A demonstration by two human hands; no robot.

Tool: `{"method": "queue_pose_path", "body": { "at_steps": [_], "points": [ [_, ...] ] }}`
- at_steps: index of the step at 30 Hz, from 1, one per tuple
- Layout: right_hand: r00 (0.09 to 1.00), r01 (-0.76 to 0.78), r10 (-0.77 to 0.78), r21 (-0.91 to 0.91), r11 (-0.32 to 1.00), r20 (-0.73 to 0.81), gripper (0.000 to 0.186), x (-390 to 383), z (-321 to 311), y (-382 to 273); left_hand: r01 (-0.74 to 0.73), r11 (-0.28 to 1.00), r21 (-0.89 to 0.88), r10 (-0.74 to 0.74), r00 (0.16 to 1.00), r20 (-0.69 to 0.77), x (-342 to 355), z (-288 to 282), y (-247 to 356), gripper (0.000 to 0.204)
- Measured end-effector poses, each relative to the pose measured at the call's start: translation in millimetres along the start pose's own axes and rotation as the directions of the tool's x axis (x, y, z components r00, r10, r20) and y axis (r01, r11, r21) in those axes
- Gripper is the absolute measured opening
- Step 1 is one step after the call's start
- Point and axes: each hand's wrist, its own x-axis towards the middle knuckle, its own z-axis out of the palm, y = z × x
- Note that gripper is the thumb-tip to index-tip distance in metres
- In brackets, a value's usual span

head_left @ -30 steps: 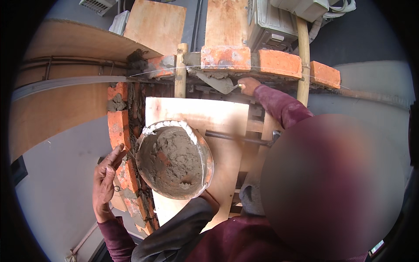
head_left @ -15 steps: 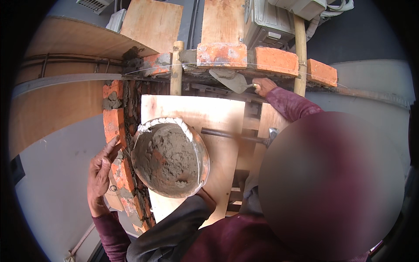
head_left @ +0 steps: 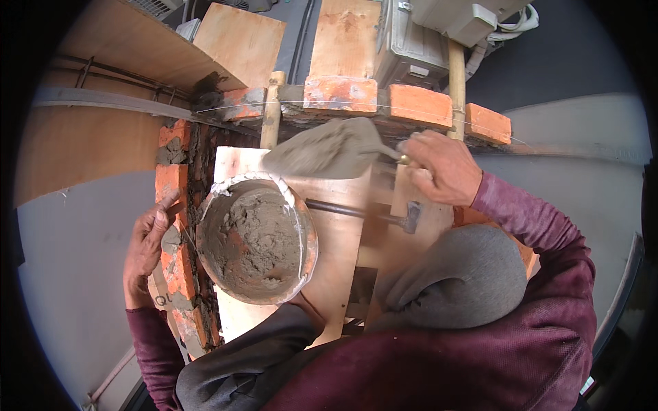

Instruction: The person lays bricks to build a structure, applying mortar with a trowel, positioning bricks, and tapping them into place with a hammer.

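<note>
My right hand point(head_left: 442, 168) is closed round the handle of a trowel point(head_left: 353, 147), whose grey blade is blurred and looks smeared with mortar. The blade hangs just above the far rim of a round bucket point(head_left: 317, 243) with a white rope-wrapped handle. Wet grey mortar point(head_left: 257, 236) fills part of that bucket. Out to the left, my left hand point(head_left: 147, 240) is open, its fingers stretched against the side of the left brick wall point(head_left: 171, 181). A hammer point(head_left: 349, 209) lies to the right of the bucket, partly blurred.
Orange bricks point(head_left: 419, 103) sit along the far wall, with a thin string running across them. A bamboo pole point(head_left: 271, 113) and a wooden post point(head_left: 456, 82) stand there. Plywood point(head_left: 336, 253) lies under the bucket. Behind the wall is a grey metal unit point(head_left: 415, 51).
My right hand has drawn the trowel back from the far wall toward the bucket. The left hand stays by the left wall. The whole view has shifted slightly.
</note>
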Motion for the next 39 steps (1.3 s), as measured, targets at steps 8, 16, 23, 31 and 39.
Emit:
{"method": "queue_pose_path", "body": {
  "at_steps": [8,16,23,31,39],
  "points": [
    [0.949,0.309,-0.307,-0.379,0.872,0.068,0.051,25,13,-46,-0.093,0.995,0.034,0.094,0.995,-0.045,12,0,16,0.070],
    [0.976,-0.214,0.213,-0.448,0.868,-0.054,0.020,63,-34,113,-0.512,0.730,0.452,0.394,0.856,0.334,92,59,119,0.039],
    [0.640,-0.353,0.616,-0.537,0.767,0.459,0.032,200,27,215,-0.660,0.406,0.633,-0.065,0.670,0.740,233,193,75,0.078],
    [0.410,-0.082,0.649,-0.683,0.726,0.641,0.055,270,110,209,-0.526,0.131,0.840,0.060,0.850,0.523,300,233,56,0.082],
    [0.402,-0.003,0.560,-0.611,0.792,0.724,0.045,297,106,187,-0.432,0.283,0.856,0.040,0.897,0.440,319,239,52,0.081]
  ]
}}
